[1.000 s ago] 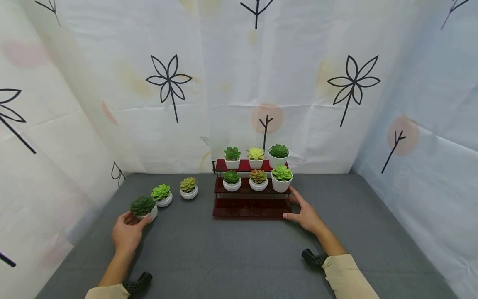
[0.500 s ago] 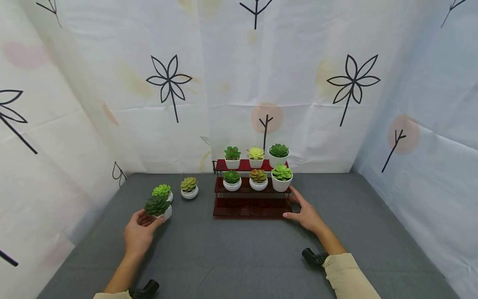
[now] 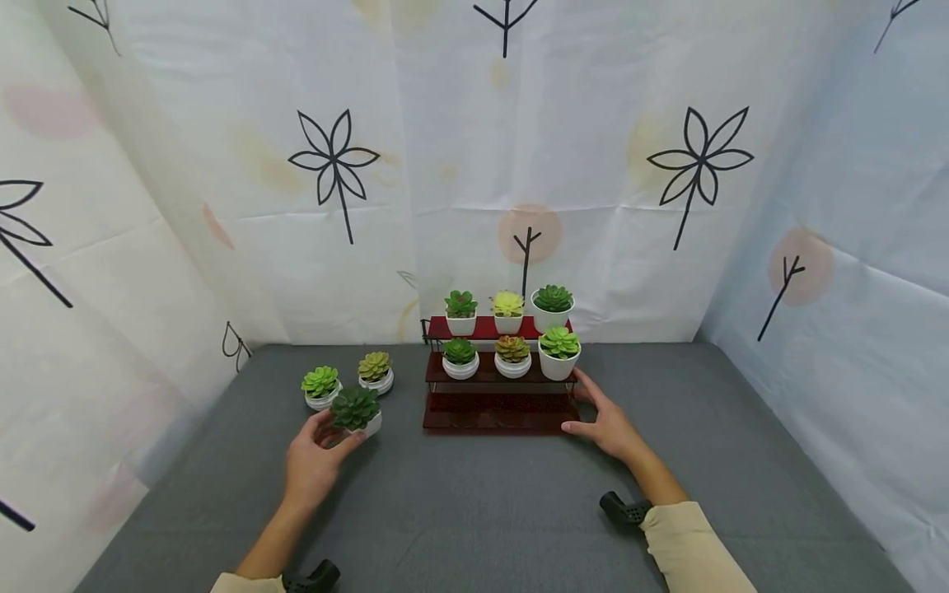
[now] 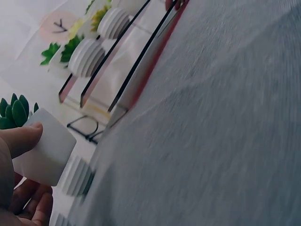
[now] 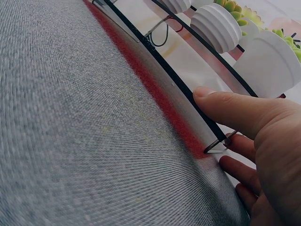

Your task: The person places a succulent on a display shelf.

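My left hand (image 3: 315, 461) pinches a white pot holding a dark green potted succulent (image 3: 356, 408), thumb on the near side and fingers behind. In the left wrist view the white pot (image 4: 47, 148) is tilted and raised over the grey cloth. A dark red three-tier plant rack (image 3: 497, 424) stands at the centre. At its right end, my right hand (image 3: 608, 424) grips it, the thumb (image 5: 225, 106) on the bottom shelf's front edge and fingers around the side by the wire leg. Potted succulents stand on the upper and middle shelves, three on each; the bottom shelf is bare.
Two more succulents in ribbed white pots, a bright green one (image 3: 321, 385) and a yellowish one (image 3: 376, 371), stand left of the rack, just beyond my left hand. Grey cloth (image 3: 474, 511) covers the table. Printed fabric walls (image 3: 474, 165) enclose the back and sides.
My left hand has carried the dark green succulent to the right, past the front of the bright green one, towards the rack. The right hand and rack have stayed in place.
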`<action>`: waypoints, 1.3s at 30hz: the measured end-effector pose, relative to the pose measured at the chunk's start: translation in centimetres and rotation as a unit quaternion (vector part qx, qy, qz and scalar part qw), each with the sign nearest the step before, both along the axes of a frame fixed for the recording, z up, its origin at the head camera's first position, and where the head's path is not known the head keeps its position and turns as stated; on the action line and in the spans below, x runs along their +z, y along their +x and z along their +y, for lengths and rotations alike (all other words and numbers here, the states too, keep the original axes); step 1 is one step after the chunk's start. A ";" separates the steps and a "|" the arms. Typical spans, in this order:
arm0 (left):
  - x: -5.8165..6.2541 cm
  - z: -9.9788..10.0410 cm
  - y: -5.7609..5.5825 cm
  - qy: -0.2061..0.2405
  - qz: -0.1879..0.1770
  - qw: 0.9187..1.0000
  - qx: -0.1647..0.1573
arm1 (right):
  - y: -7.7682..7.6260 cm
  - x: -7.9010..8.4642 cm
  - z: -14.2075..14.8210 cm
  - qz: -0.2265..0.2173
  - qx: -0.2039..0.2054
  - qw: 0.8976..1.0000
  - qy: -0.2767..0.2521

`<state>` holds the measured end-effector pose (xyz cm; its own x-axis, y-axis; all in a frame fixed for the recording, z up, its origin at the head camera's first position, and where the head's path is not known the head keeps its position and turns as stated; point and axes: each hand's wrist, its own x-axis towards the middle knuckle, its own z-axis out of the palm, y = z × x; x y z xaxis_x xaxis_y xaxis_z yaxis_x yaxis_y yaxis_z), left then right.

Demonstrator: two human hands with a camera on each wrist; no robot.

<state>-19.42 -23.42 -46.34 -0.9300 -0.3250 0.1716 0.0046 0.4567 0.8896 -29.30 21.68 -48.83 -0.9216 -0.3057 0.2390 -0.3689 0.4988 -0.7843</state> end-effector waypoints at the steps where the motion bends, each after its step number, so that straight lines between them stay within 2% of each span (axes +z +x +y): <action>1: 0.0 0.4 -0.1 0.003 0.005 1.000 -0.006 | 0.0 0.0 0.0 -0.001 -0.001 1.000 0.001; 8: -0.3 2.5 -0.9 0.019 0.030 0.998 -0.050 | 0.0 0.2 0.0 -0.006 -0.002 1.000 0.004; 20: -0.9 5.5 -2.3 0.049 0.032 0.995 -0.076 | 0.0 0.1 0.1 0.000 -0.005 1.000 0.004; 28: -1.5 6.9 -2.8 0.042 0.021 0.995 -0.090 | 0.1 0.0 -0.2 -0.005 -0.004 1.000 0.001; 33: -1.5 7.4 -3.5 0.039 0.020 0.995 -0.091 | 0.1 0.0 -0.2 -0.003 -0.003 1.000 -0.006; 39: -1.4 8.2 -4.2 0.013 0.007 0.995 -0.094 | 0.1 0.0 -0.1 -0.005 -0.005 1.000 -0.004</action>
